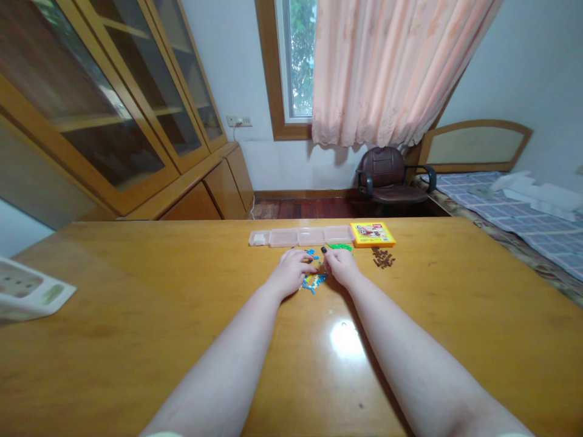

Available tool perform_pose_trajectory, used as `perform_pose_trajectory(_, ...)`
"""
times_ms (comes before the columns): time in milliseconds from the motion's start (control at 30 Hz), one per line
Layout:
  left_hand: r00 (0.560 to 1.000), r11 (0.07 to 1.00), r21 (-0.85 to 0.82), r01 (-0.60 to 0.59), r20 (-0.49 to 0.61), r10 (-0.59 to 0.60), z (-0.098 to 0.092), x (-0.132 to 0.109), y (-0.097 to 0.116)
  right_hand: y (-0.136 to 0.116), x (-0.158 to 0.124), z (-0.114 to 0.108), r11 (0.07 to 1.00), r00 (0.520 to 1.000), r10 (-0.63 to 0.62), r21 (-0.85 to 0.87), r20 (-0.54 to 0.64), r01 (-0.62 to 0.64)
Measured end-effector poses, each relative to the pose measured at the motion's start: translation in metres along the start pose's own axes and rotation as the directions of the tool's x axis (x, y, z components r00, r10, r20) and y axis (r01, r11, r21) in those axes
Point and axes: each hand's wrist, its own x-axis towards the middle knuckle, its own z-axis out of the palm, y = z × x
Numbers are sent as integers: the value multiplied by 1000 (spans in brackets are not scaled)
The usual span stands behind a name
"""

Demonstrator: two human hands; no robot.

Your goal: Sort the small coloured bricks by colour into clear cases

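In the head view, the small blue, white and yellow pieces [314,281] are seen scattered on the wooden surface [182,315] near the centre of the frame. The left hand [291,269] is held just left of them, its fingers bent over the pile; whether anything is grasped cannot be told. The right hand [341,266] is held on their right, its fingers curled in; what is gripped, if anything, cannot be made out. Green pieces [340,247] are heaped above the right hand, and brown pieces [383,259] farther right, below a yellow box [372,235]. Clear trays [311,236] are lined up left of the box.
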Motion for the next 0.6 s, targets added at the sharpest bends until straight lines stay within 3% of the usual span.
perform_pose_trajectory(200, 998, 1000, -16, 12, -64, -13, 2, 2, -4, 4, 1, 3, 1000, 995, -16, 22, 100, 14)
perform_pose_trajectory(400, 994, 994, -38, -105, -44, 103, 3, 0, -1, 3, 1, 3, 999, 996, -29, -15, 84, 30)
perform_pose_trajectory(600, 996, 995, -37, -87, -30, 86, 1, -1, 0, -1, 1, 1, 997, 998, -29, -68, 54, 33)
